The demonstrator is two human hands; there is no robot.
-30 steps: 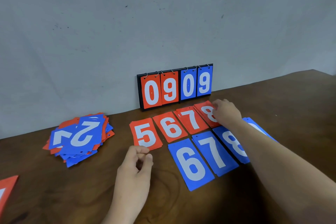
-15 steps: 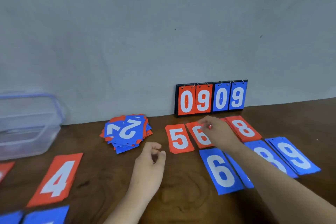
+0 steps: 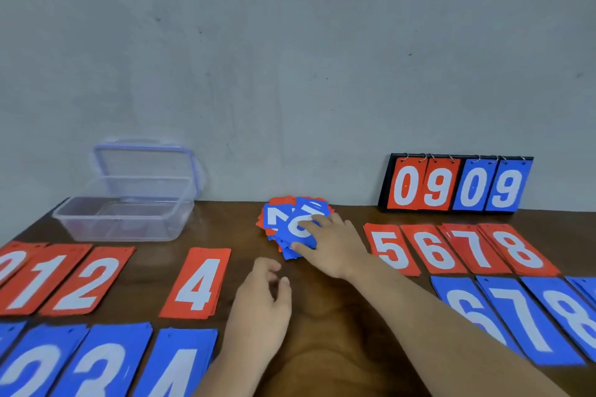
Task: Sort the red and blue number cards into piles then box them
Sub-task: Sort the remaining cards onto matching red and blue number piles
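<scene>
A mixed pile of red and blue number cards (image 3: pixel 280 219) lies at the back middle of the brown table. My right hand (image 3: pixel 335 245) rests on it, fingers spread over the top blue card and thumb at the pile's near edge. My left hand (image 3: pixel 261 309) hovers just in front, loosely curled and holding nothing. Sorted red piles lie in a row: the 1 (image 3: pixel 35 280), 2 (image 3: pixel 87 280), 4 (image 3: pixel 196 284) and 5 (image 3: pixel 392 250) to 8 (image 3: pixel 516 250). Blue piles lie nearer me: the 3 (image 3: pixel 103 364), 4 (image 3: pixel 174 364), 6 (image 3: pixel 467 309) and 7 (image 3: pixel 529 322).
A clear plastic box (image 3: pixel 129 230) with its lid tipped back stands at the back left, against the grey wall. A flip scoreboard (image 3: pixel 454 187) reading 0909 leans on the wall at the back right. Bare wood shows between the red 4 and red 5.
My right hand has left the red 6 to 8 cards and swung left onto the mixed pile. My view has turned left, bringing the box and the low-number piles into sight.
</scene>
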